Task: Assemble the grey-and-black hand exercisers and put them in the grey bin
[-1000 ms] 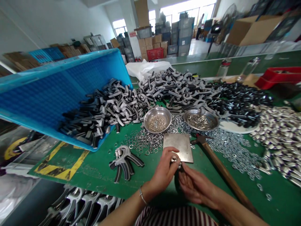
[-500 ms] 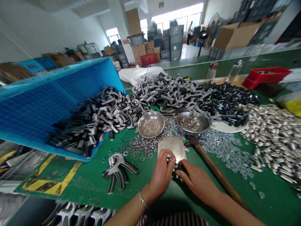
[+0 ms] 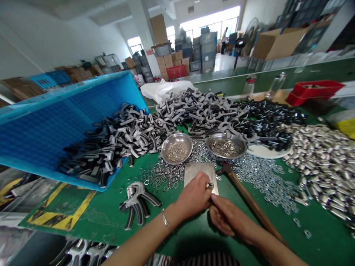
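Note:
My left hand [image 3: 195, 194] is closed around a small shiny metal sleeve [image 3: 209, 184], whose round open end shows at the fingers. My right hand [image 3: 230, 218] meets it from the right, thumb and fingers pinched on a small dark piece mostly hidden between the hands. Both hands are just above the near part of a flat metal plate [image 3: 199, 173]. Left of them, a grey-and-black hand grip with a coiled spring [image 3: 140, 201] lies on the green table. A hammer [image 3: 249, 197] with a wooden handle lies right of my right hand.
Two metal bowls [image 3: 165, 153] [image 3: 244, 149] of small parts stand beyond the plate, among loose rings and nuts [image 3: 260, 179]. Grey handles [image 3: 194, 107] heap behind and spill from a tipped blue crate [image 3: 69, 107]. Black knobs [image 3: 271, 118] and metal sleeves [image 3: 324, 159] pile up at right.
My left hand has shifted slightly right and turned, tilting the sleeve's end rightward. My right hand has rolled over, and the dark piece is now more hidden.

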Demonstrator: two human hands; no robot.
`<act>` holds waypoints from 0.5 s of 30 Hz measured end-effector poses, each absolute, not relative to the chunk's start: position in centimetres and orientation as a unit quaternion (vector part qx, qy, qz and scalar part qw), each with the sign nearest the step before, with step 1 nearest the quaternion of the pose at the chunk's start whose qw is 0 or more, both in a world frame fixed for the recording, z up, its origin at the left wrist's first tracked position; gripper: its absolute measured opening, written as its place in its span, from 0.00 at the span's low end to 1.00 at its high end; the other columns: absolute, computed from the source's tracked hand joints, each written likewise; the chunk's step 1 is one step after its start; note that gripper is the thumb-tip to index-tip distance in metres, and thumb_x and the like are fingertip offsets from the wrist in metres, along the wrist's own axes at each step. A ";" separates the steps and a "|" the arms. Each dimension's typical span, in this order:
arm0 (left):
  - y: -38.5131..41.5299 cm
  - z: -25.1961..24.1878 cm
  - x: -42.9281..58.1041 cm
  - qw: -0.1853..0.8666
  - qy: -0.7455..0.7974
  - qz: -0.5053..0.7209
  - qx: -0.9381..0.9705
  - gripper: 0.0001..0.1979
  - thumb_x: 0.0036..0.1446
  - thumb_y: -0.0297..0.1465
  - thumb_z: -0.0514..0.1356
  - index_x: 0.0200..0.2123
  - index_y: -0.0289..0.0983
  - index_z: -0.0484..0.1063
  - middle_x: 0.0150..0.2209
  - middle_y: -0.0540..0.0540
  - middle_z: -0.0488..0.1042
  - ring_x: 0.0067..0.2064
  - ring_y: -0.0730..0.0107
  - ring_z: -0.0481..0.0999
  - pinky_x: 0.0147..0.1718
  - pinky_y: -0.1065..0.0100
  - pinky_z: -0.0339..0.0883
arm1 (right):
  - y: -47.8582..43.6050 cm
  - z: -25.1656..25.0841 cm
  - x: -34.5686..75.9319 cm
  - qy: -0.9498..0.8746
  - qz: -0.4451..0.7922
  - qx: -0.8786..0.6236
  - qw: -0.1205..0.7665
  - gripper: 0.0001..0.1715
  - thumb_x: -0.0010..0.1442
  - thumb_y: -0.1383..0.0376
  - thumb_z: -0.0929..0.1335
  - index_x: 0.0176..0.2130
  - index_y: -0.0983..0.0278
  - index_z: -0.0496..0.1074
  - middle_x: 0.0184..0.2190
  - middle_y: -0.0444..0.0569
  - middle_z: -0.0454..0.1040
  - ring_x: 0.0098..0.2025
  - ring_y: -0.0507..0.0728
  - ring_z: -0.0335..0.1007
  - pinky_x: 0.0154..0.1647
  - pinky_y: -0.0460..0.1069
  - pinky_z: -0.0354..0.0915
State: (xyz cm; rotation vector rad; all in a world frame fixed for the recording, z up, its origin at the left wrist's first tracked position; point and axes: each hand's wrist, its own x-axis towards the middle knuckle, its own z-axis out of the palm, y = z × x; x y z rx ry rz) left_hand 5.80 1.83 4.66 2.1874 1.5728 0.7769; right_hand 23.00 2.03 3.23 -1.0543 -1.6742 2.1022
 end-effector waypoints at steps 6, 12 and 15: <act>8.7 3.4 4.2 0.074 0.581 0.060 0.808 0.16 0.64 0.42 0.57 0.42 0.34 0.72 0.44 0.39 0.72 0.49 0.54 0.70 0.50 0.55 0.64 | 2.7 2.8 25.7 -0.777 0.491 -0.377 0.118 0.19 0.70 0.53 0.58 0.39 0.61 0.70 0.32 0.48 0.76 0.36 0.57 0.71 0.41 0.50 0.64; 15.0 3.1 5.2 0.026 0.643 0.081 0.761 0.09 0.65 0.31 0.56 0.43 0.39 0.75 0.42 0.43 0.75 0.48 0.59 0.72 0.49 0.59 0.64 | 1.1 3.1 29.9 -0.756 0.501 -0.404 0.123 0.22 0.72 0.55 0.56 0.38 0.60 0.71 0.29 0.44 0.75 0.34 0.54 0.74 0.42 0.47 0.66; 16.9 2.4 6.3 0.023 0.647 0.058 0.760 0.10 0.63 0.23 0.54 0.39 0.32 0.76 0.39 0.38 0.76 0.45 0.58 0.75 0.46 0.59 0.66 | 0.3 2.4 31.2 -0.764 0.469 -0.419 0.146 0.19 0.71 0.54 0.58 0.42 0.58 0.74 0.34 0.45 0.79 0.39 0.55 0.76 0.43 0.46 0.69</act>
